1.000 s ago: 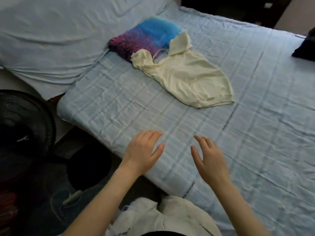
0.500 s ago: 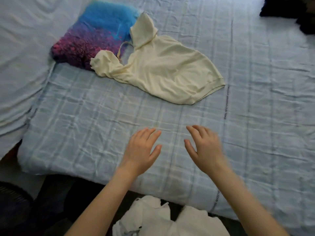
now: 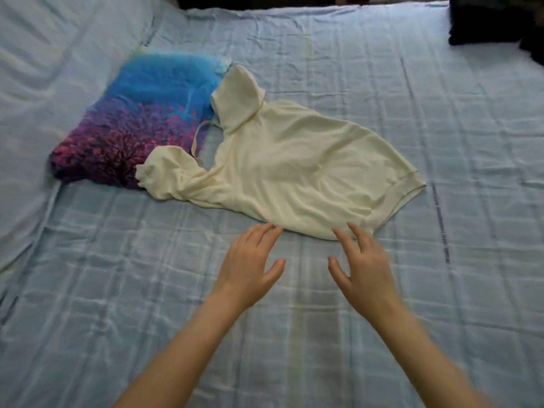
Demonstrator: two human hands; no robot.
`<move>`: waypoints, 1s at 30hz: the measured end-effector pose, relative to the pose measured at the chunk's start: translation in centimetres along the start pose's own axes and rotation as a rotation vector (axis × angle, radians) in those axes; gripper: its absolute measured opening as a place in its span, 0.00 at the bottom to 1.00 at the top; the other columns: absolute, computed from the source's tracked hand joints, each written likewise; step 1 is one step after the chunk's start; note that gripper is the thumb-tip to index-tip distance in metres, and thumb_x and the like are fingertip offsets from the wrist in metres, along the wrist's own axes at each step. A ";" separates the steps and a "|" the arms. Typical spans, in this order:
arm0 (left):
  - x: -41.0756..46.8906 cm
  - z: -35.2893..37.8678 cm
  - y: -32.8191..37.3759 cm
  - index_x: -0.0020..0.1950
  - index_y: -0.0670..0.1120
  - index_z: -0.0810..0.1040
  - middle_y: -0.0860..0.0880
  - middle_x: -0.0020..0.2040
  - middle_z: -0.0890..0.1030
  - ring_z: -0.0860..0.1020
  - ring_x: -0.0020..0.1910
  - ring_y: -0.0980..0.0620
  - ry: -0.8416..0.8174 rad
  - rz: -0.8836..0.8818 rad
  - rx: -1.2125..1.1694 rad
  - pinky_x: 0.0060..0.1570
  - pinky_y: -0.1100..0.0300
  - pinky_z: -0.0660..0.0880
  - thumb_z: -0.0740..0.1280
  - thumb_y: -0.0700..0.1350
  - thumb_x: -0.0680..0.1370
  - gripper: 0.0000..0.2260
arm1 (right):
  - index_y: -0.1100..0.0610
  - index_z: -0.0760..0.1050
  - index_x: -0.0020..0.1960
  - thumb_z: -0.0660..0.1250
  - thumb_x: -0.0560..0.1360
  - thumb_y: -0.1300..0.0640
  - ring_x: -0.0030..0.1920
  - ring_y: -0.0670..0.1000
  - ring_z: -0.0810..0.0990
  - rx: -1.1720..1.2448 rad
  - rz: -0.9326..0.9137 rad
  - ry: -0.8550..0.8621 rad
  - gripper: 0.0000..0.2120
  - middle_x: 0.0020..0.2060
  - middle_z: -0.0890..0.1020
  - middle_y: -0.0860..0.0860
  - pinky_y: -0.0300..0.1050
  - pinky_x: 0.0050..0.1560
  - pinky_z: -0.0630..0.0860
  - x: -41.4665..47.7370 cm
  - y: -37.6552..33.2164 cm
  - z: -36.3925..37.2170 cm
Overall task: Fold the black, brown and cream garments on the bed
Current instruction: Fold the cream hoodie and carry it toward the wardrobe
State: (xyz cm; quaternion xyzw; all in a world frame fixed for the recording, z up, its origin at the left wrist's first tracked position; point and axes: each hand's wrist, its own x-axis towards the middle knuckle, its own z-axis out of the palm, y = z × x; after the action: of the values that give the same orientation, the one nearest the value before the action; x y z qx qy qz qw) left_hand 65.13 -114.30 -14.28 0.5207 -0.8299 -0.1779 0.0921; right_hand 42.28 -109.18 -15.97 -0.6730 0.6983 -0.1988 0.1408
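Cream cloth lies at bare fingertips: left hand (image 3: 250, 269) and right hand (image 3: 368, 275), fingers spread and holding nothing, poised at the near hem of the cream garment (image 3: 294, 172), crumpled on the bed (image 3: 382, 334) against a blue-and-purple pillow (image 3: 141, 113); a dark heap (image 3: 494, 22), possibly clothing, sits far right.

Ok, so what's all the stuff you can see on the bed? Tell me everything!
top: one, cream, middle of the bed, unfolded, one sleeve overlapping the cushion
cushion: one, blue fading to purple and pink, left of the top
black clothes: one heap, black, far right corner; too dark to count the pieces
bedding: one rumpled bundle, pale blue, along the left side
sheet: one, pale blue checks, covering the bed
left hand: one, open, at the top's near edge
right hand: one, open, over the top's near edge
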 end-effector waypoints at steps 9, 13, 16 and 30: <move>15.3 13.3 -12.7 0.79 0.58 0.54 0.46 0.80 0.54 0.53 0.79 0.43 -0.044 0.038 0.289 0.75 0.44 0.47 0.69 0.66 0.70 0.42 | 0.36 0.44 0.79 0.60 0.72 0.29 0.79 0.63 0.46 -0.347 -0.015 -0.285 0.42 0.81 0.50 0.52 0.70 0.74 0.48 14.1 7.7 16.5; 16.8 18.3 -17.5 0.78 0.63 0.47 0.48 0.81 0.46 0.46 0.79 0.47 -0.160 -0.002 0.352 0.75 0.48 0.41 0.59 0.70 0.74 0.37 | 0.31 0.35 0.76 0.45 0.69 0.23 0.78 0.65 0.42 -0.426 0.031 -0.359 0.39 0.80 0.45 0.56 0.73 0.70 0.46 14.9 11.9 21.0; 17.0 20.1 -19.1 0.78 0.62 0.53 0.48 0.81 0.52 0.52 0.79 0.47 -0.099 0.023 0.308 0.74 0.49 0.46 0.59 0.62 0.79 0.29 | 0.36 0.61 0.76 0.47 0.72 0.28 0.72 0.69 0.66 -0.467 -0.038 -0.214 0.34 0.74 0.67 0.61 0.75 0.64 0.61 15.5 12.2 21.7; 13.1 14.4 -11.2 0.65 0.53 0.74 0.48 0.57 0.82 0.80 0.53 0.41 -0.039 0.132 0.331 0.43 0.53 0.72 0.58 0.54 0.81 0.14 | 0.63 0.77 0.41 0.77 0.71 0.54 0.27 0.63 0.79 -0.292 -0.330 -0.019 0.13 0.31 0.83 0.59 0.57 0.41 0.76 11.3 12.2 13.1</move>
State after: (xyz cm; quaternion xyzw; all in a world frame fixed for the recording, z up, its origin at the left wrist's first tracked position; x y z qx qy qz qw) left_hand 63.78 -127.64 -32.30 0.4695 -0.8819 -0.0423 0.0006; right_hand 37.02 -121.44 -32.43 -0.7932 0.5988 -0.1098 0.0139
